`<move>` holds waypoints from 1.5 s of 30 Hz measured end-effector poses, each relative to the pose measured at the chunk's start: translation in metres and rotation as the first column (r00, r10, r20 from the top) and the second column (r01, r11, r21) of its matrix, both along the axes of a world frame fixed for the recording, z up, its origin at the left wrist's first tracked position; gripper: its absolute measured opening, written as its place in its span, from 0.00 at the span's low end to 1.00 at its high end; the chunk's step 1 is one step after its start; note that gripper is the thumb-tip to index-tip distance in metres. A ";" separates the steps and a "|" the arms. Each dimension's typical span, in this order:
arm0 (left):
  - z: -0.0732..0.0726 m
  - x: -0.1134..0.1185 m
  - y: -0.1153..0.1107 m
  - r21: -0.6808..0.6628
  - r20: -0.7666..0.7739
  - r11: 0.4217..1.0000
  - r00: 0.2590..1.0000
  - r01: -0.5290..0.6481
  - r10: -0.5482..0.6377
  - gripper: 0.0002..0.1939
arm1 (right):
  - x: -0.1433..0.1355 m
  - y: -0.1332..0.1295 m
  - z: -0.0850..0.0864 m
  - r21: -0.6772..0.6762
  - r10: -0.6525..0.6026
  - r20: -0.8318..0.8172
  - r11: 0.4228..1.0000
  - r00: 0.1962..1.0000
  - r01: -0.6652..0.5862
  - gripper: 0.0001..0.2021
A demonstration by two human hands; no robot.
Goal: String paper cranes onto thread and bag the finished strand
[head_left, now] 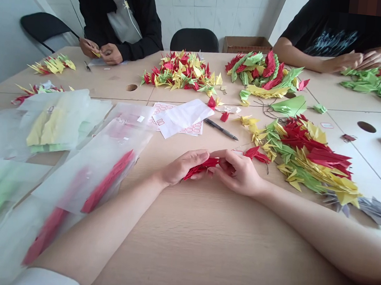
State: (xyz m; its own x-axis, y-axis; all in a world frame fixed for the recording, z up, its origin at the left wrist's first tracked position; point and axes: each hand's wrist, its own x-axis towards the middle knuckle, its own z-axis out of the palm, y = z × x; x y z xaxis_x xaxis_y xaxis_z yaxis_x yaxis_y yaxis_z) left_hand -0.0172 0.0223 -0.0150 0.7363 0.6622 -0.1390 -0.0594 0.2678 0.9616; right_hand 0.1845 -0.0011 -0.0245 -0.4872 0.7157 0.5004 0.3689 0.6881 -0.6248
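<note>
A bundle of red folded paper cranes rests in my left hand, the thumb lying along its top and the fingers curled beneath. My right hand meets the bundle's right end with bent fingers pinched together; what lies between those fingertips is too hidden to name. Just beyond my right hand are a few loose red paper cranes. To its right spreads a heap of red, yellow, green and grey cranes. A black pen lies beyond both hands.
Clear plastic bags with red, yellow and green folded paper cover the left side. Sheets with red printed labels lie ahead. Piles of colourful cranes stand farther back. Two people sit across the table, their hands on small paper pieces.
</note>
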 end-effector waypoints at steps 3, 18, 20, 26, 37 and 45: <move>0.000 -0.001 0.000 -0.056 -0.011 0.998 1.000 0.016 -0.016 0.23 | 0.003 0.000 0.004 -0.069 0.109 0.017 0.992 0.994 -0.108 0.13; -0.003 0.002 0.001 -0.151 -0.016 0.988 1.000 -0.010 0.007 0.18 | 0.003 0.004 -0.004 0.227 0.087 0.108 0.968 0.990 -0.110 0.07; -0.003 0.002 0.001 -0.118 -0.001 0.993 1.000 0.008 -0.008 0.19 | 0.003 0.003 -0.002 0.204 0.077 0.076 0.975 0.994 -0.091 0.05; -0.004 -0.003 0.001 -0.065 0.014 0.996 0.998 0.062 -0.061 0.19 | 0.002 -0.001 0.002 -0.057 -0.097 -0.133 0.994 0.986 0.090 0.02; -0.007 -0.003 0.002 -0.052 0.020 0.994 0.995 0.095 -0.094 0.15 | 0.002 0.001 -0.003 -0.386 -0.172 -0.373 0.922 0.912 0.016 0.05; -0.004 -0.004 0.003 -0.011 -0.018 0.994 0.993 0.112 -0.113 0.15 | 0.001 -0.001 0.001 -0.380 -0.131 -0.369 0.925 0.920 -0.021 0.04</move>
State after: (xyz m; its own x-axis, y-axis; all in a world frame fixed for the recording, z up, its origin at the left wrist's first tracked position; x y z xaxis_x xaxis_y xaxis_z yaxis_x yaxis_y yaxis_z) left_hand -0.0207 0.0251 -0.0193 0.8033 0.5738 -0.1593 -0.0109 0.2816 0.9595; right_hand 0.1854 -0.0024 -0.0233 -0.2675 0.9046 0.3320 0.0809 0.3644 -0.9277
